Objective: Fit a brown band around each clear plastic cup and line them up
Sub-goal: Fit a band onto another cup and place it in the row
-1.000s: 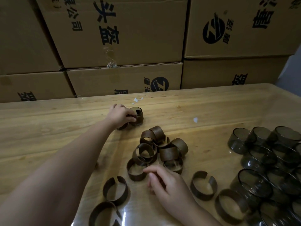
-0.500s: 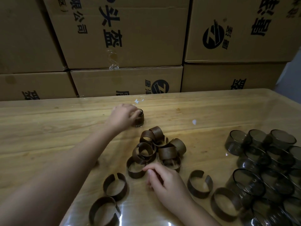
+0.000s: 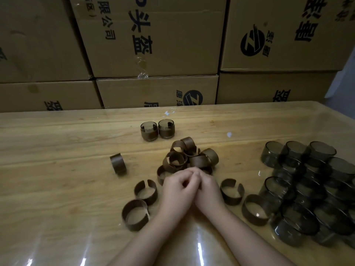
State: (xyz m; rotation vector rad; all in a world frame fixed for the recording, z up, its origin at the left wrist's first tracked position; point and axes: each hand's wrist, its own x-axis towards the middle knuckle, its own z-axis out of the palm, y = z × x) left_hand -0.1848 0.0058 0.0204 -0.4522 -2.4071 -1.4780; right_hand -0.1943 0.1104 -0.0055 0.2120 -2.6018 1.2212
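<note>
Pulled back from the two banded cups (image 3: pixel 157 129), left hand (image 3: pixel 177 186) meets right hand (image 3: pixel 208 186), fingers curled together.

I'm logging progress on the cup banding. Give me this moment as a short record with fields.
banded cups: two, upright, side by side at the table's far middle
loose bands: pile in the centre, more scattered around the hands, one on edge at left
bare cups: heap at right
left hand: touching right hand, by the pile
right hand: grip not clear
backdrop: stacked boxes
</note>
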